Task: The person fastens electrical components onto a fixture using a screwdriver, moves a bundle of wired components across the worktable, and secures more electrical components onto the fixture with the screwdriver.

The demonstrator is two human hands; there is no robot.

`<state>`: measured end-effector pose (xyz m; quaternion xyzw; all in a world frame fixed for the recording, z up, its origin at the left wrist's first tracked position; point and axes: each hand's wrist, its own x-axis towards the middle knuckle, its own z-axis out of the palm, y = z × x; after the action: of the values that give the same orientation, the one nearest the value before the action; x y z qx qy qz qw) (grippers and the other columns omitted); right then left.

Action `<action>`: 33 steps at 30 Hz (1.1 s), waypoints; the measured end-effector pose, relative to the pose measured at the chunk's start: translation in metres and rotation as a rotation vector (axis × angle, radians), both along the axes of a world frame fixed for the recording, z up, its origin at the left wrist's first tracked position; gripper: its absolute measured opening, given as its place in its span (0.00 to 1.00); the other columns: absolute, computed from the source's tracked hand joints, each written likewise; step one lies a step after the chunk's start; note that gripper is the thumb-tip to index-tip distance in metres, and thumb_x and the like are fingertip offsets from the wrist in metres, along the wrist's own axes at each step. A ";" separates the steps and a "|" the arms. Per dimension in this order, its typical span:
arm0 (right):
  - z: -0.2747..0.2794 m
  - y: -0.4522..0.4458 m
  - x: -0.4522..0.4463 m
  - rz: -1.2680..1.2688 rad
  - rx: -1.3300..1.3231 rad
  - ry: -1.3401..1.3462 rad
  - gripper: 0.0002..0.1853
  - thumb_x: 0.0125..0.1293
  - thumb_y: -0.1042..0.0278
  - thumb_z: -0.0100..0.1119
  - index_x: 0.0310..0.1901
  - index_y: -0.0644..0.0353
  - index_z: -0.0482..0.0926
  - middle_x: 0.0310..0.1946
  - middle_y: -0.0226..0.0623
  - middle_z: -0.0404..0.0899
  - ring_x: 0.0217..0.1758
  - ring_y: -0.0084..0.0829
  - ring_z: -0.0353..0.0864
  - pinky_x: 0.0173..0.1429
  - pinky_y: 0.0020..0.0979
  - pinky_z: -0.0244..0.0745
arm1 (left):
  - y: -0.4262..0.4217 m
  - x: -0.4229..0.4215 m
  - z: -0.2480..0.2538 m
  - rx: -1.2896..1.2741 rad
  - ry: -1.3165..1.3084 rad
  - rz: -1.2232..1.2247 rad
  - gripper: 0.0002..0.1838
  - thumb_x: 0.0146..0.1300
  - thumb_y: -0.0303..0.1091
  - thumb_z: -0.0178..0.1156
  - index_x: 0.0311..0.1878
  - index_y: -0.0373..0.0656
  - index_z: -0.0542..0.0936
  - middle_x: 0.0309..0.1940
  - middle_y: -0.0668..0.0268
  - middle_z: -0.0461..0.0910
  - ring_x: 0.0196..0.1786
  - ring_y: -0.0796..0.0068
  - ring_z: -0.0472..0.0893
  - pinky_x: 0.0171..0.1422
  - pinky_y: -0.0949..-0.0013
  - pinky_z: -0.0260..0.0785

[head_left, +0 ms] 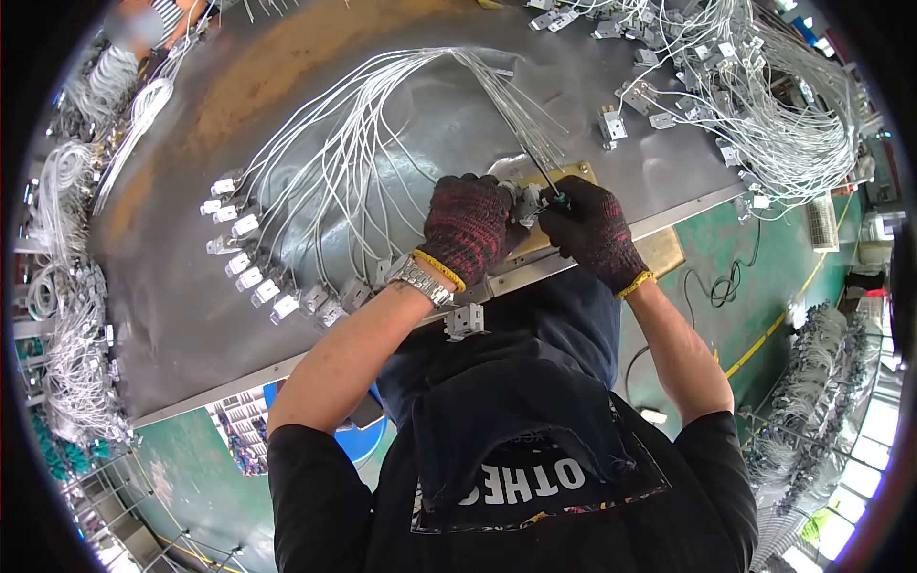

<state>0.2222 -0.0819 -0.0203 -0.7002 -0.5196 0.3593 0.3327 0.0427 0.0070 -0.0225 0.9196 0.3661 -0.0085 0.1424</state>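
Both my hands wear dark red-and-black knit gloves with yellow cuffs. My left hand is closed on a small metal-and-white connector at the table's front edge. My right hand is closed beside it, around a thin dark rod-like tool with a bit of green at the fingers. The tool slants up and away from the hand. Behind both hands is a brass-coloured plate. A fan of white wires with small white connectors spreads to the left. Another white connector block sits at my lap.
The metal table has a raised front edge. A large heap of wired connectors lies at the right, and more wire bundles hang at the left. Part of another person shows at upper left. A black cable lies on the green floor.
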 end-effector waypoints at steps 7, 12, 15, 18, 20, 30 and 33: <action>0.014 -0.001 -0.006 0.049 0.093 -0.145 0.16 0.62 0.63 0.69 0.48 0.61 0.83 0.40 0.50 0.86 0.44 0.52 0.87 0.49 0.43 0.82 | 0.003 0.006 -0.004 0.035 -0.051 0.021 0.19 0.55 0.56 0.73 0.40 0.52 0.88 0.38 0.66 0.87 0.46 0.66 0.85 0.52 0.57 0.72; 0.007 -0.002 -0.004 0.101 0.142 -0.194 0.14 0.63 0.69 0.68 0.49 0.62 0.82 0.37 0.46 0.85 0.40 0.40 0.86 0.45 0.39 0.80 | 0.003 0.009 -0.004 0.041 -0.008 0.045 0.19 0.54 0.56 0.72 0.39 0.52 0.87 0.38 0.66 0.87 0.46 0.64 0.86 0.51 0.56 0.72; -0.002 -0.007 -0.004 0.159 0.231 -0.203 0.13 0.63 0.74 0.66 0.50 0.61 0.82 0.35 0.44 0.83 0.37 0.38 0.86 0.44 0.37 0.79 | 0.003 0.011 0.006 -0.014 0.068 0.049 0.19 0.56 0.55 0.70 0.40 0.50 0.87 0.39 0.65 0.87 0.47 0.62 0.86 0.52 0.55 0.73; 0.001 -0.014 -0.010 0.192 0.271 -0.307 0.11 0.66 0.67 0.67 0.47 0.58 0.82 0.33 0.47 0.81 0.38 0.47 0.85 0.42 0.41 0.79 | 0.003 0.016 -0.012 0.077 0.054 0.040 0.19 0.56 0.56 0.70 0.38 0.50 0.89 0.37 0.63 0.88 0.45 0.59 0.87 0.50 0.55 0.76; -0.002 -0.017 -0.011 0.182 0.285 -0.326 0.11 0.66 0.67 0.67 0.48 0.57 0.82 0.33 0.47 0.82 0.38 0.47 0.86 0.43 0.42 0.79 | 0.002 0.015 -0.016 0.182 0.012 0.005 0.19 0.54 0.56 0.71 0.37 0.51 0.89 0.37 0.62 0.88 0.43 0.58 0.88 0.48 0.56 0.79; 0.008 -0.032 0.008 0.212 0.163 -0.069 0.17 0.69 0.71 0.65 0.58 0.59 0.81 0.40 0.38 0.86 0.39 0.32 0.85 0.46 0.35 0.80 | 0.001 0.009 -0.009 0.033 -0.101 -0.148 0.22 0.57 0.57 0.70 0.33 0.46 0.88 0.33 0.61 0.88 0.46 0.58 0.85 0.52 0.55 0.77; 0.027 -0.042 0.020 0.162 0.061 0.087 0.20 0.71 0.73 0.64 0.63 0.60 0.80 0.42 0.31 0.85 0.39 0.22 0.81 0.46 0.30 0.79 | 0.001 0.007 -0.016 0.021 -0.199 -0.109 0.19 0.55 0.54 0.72 0.31 0.46 0.88 0.33 0.61 0.87 0.45 0.58 0.85 0.52 0.56 0.77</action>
<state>0.2419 -0.1241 0.0063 -0.6292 -0.5702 0.3991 0.3461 0.0496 0.0077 -0.0387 0.9359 0.2996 0.0789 0.1677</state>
